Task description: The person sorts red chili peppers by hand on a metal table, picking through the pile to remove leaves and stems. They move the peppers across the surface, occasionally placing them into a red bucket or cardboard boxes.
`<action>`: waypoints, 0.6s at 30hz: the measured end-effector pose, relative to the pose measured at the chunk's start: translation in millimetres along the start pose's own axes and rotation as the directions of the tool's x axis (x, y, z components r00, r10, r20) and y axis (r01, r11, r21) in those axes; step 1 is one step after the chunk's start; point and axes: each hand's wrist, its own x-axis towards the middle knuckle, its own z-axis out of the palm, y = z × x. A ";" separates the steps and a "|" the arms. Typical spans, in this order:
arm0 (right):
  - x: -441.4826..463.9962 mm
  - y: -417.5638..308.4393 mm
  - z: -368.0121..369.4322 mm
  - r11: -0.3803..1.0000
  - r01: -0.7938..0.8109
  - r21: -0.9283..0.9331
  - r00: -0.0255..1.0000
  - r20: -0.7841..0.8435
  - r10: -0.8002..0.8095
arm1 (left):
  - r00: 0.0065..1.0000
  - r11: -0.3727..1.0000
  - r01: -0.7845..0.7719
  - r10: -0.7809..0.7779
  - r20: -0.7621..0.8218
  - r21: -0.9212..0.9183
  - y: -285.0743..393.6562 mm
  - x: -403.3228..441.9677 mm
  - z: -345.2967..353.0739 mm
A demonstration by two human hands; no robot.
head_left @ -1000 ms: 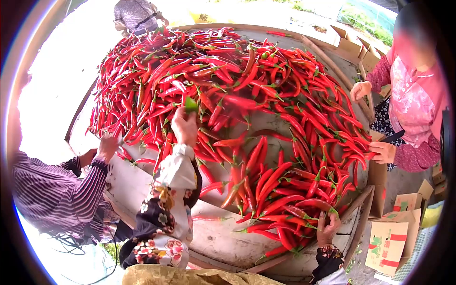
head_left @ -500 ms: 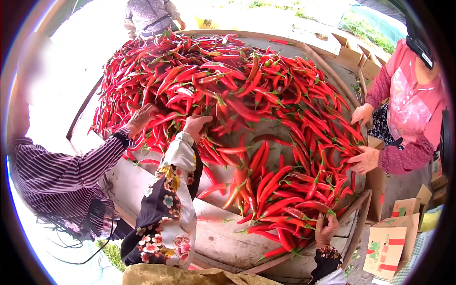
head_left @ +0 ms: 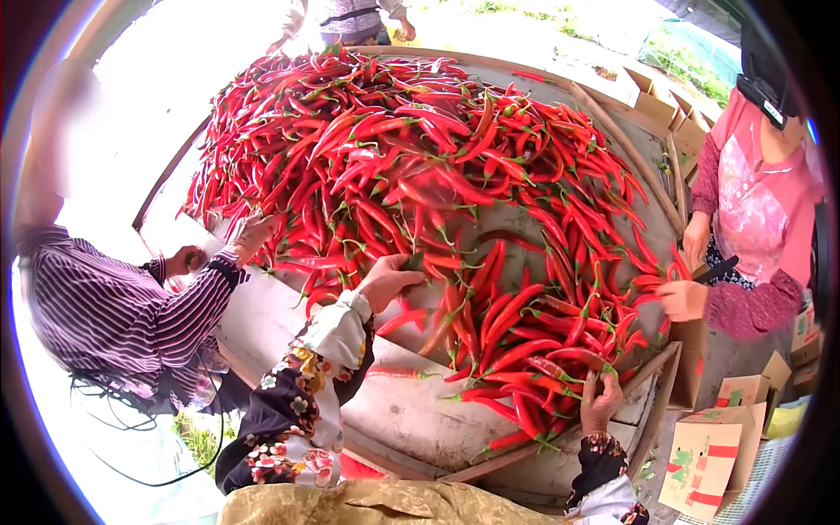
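Note:
My left hand (head_left: 388, 282), in a floral sleeve, is over the middle of a heap of red chili peppers (head_left: 289, 140). Its thumb and fingers are drawn together beside a small dark thing I cannot make out. Down at the near right, my right hand (head_left: 602, 402) has its fingertips closed around the green stem end of a red chili pepper (head_left: 573, 357). That pepper lies on a smaller group of chili peppers, their stems mostly toward the right hand. Part of each palm is hidden.
A wooden-rimmed table (head_left: 411, 424) bears the peppers. On the left, a person in a striped sleeve (head_left: 188, 306) reaches into the heap. A person in pink (head_left: 761, 201) holds chili peppers on the right. Cardboard boxes (head_left: 704, 459) stand at the lower right; another person (head_left: 350, 17) stands behind.
My left hand has come nearer and to the right; my right hand stays by the same pepper. The person in pink has lifted some peppers. The person behind has shifted right.

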 end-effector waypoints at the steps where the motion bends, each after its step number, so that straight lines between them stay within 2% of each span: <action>1: -0.8 1.9 0.5 1.000 0.005 -0.007 1.000 -0.003 -0.005 | 1.000 0.999 0.000 0.001 -0.019 0.052 6.0 -14.9 5.2; 4: -1.4 3.9 0.7 0.999 0.029 -0.037 0.999 -0.012 -0.030 | 0.996 0.984 -0.070 0.058 0.073 0.164 8.0 -46.1 -3.6; 5: -1.7 5.9 1.2 0.998 0.044 -0.042 0.999 -0.012 -0.045 | 0.995 0.972 -0.090 0.080 0.054 0.216 9.8 -63.1 -7.2; 6: -1.8 7.7 1.5 0.997 0.060 -0.045 0.998 -0.011 -0.061 | 0.999 0.969 -0.040 0.032 0.035 0.246 18.7 -87.2 -8.4; 10: -1.8 14.0 3.9 0.995 0.078 -0.055 0.997 -0.021 -0.079 | 0.995 0.945 -0.066 0.086 -0.049 0.320 20.2 -180.2 -41.2; 12: -2.3 17.4 5.7 0.997 0.073 -0.024 0.997 -0.017 -0.073 | 0.992 0.953 -0.044 0.078 -0.102 0.299 6.5 -218.1 -66.1; 14: -1.9 17.1 4.9 0.997 0.066 -0.033 0.998 -0.004 -0.066 | 0.982 0.979 -0.006 0.045 -0.185 0.205 -11.7 -246.1 -82.5; 18: -1.7 17.4 4.4 0.997 0.075 -0.015 0.997 0.009 -0.075 | 0.969 0.992 -0.007 0.036 -0.243 0.122 -37.6 -277.5 -87.0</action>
